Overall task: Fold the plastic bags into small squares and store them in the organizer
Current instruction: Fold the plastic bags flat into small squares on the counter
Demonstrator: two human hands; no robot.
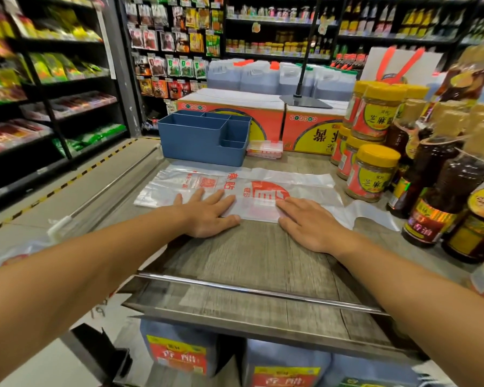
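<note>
Bag (235, 185) — hands (210, 213) flat at near edge

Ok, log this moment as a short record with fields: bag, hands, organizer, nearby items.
bag: printed plastic bag lying flat, lengthwise across the wooden table, folded into a long strip
left hand: palm down, fingers straight, pressing the bag
right hand: palm down, fingers straight, pressing the bag
organizer: blue organizer behind the bag, visible compartments look empty
nearby: small stack of folded bags right of the organizer; yellow-lidded jars at right
</note>
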